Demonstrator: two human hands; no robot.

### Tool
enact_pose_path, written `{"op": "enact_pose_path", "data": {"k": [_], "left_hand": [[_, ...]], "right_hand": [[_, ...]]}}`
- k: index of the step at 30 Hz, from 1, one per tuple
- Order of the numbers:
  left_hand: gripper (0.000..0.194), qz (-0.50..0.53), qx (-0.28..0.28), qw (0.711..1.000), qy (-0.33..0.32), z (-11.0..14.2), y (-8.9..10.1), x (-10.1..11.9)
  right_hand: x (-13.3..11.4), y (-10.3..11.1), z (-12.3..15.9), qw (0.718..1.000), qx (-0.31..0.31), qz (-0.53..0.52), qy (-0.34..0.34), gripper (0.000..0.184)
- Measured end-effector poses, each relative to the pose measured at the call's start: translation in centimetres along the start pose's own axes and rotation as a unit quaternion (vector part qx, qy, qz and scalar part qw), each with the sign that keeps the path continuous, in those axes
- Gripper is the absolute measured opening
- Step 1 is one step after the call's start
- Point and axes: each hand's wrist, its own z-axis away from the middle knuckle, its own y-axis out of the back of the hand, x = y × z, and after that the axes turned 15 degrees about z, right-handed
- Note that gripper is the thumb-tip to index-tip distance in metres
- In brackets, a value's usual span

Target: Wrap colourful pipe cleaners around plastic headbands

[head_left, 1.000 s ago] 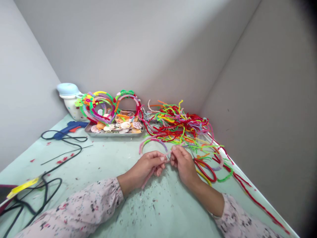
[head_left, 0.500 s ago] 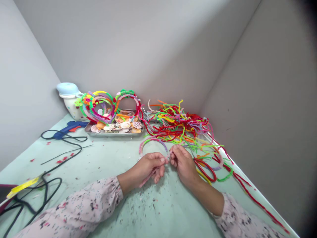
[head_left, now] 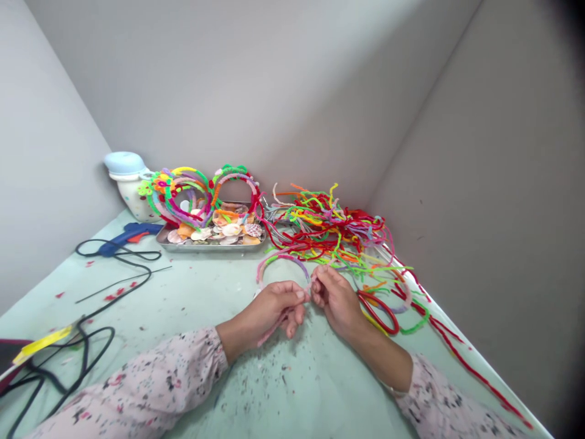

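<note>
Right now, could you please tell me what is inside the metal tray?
The metal tray holds piled seashells, cream, orange and pink. Pipe-cleaner headbands lean across its back, so whatever lies beneath them cannot be seen.

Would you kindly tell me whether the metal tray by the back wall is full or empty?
Full: the metal tray is heaped with seashells from end to end.

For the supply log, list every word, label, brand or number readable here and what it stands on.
No readable text shows anywhere.
The blue hot glue gun shows no legible marking.
The yellow strip at lower left is too blurred to tell whether it bears writing.
</note>
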Motion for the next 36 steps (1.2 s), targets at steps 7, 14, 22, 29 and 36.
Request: {"op": "enact_pose_path", "data": {"k": [7, 14, 22, 29, 36], "left_hand": [[0.025, -0.016, 0.005, 1.000, -0.015, -0.18, -0.03, 0.00], [0.028, 0.005, 0.010, 0.999, -0.042, -0.15, -0.27, 0.04], [0.027, 0.002, -0.006, 1.000, -0.027, -0.46, 0.36, -0.32], [0.026, -0.013, -0.007, 1.000, 0.009, -0.33, 0.22, -0.26], [0.017, -0.001, -0.032, 0.999, 0.032, -0.19, -0.16, 0.16]], "right_hand": [[0.46, 0.26, 0.38, 0.988, -0.043, 0.139, 0.050, 0.031], [0.77, 0.34, 0.15, 0.993, 0.001, 0.112, 0.041, 0.032], [0.88, 0.52, -0.08, 0.994, 0.048, 0.082, 0.056, 0.030], [0.75, 0.47, -0.03, 0.995, 0.054, 0.052, 0.061, 0.028], [0.25, 0.15, 0.10, 0.997, 0.064, 0.003, 0.048, 0.027]]}}
